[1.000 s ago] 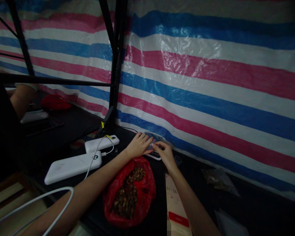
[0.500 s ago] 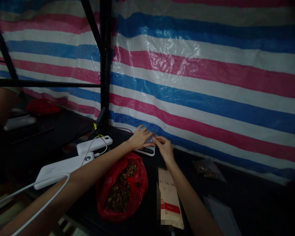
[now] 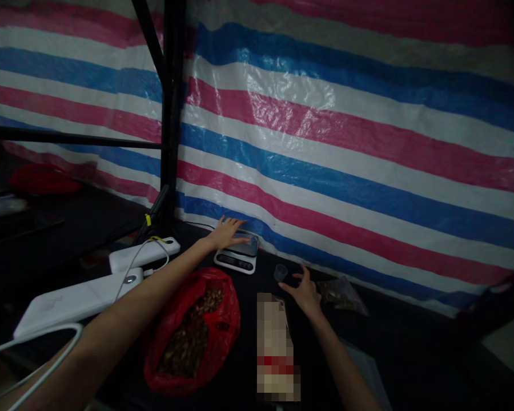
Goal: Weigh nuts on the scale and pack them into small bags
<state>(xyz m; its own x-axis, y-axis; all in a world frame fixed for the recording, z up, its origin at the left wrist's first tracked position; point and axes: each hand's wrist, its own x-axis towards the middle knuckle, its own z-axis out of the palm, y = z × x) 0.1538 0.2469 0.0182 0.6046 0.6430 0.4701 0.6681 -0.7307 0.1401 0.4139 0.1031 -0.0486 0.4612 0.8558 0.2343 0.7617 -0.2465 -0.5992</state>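
Observation:
My left hand (image 3: 230, 235) is spread over the left and back part of a small white scale (image 3: 235, 262), whose top plate partly shows. To the right, my right hand (image 3: 300, 285) has thumb and fingers apart, holding nothing. Just left of those fingertips a small clear cup (image 3: 280, 273) stands on the black table. Below my left forearm lies an open red plastic bag (image 3: 229, 345) with many small brown pieces inside.
Two white power banks (image 3: 77, 297) with cables lie at the left. A phone (image 3: 276, 342) is in front, partly pixelated. A clear bag (image 3: 342, 294) and a flat translucent item (image 3: 366, 365) are at the right. A black metal post (image 3: 171, 114) stands behind.
My right hand has moved right, away from the scale, and is open. The clear cup now shows on the table beside it. My left hand stays over the scale; the view has shifted.

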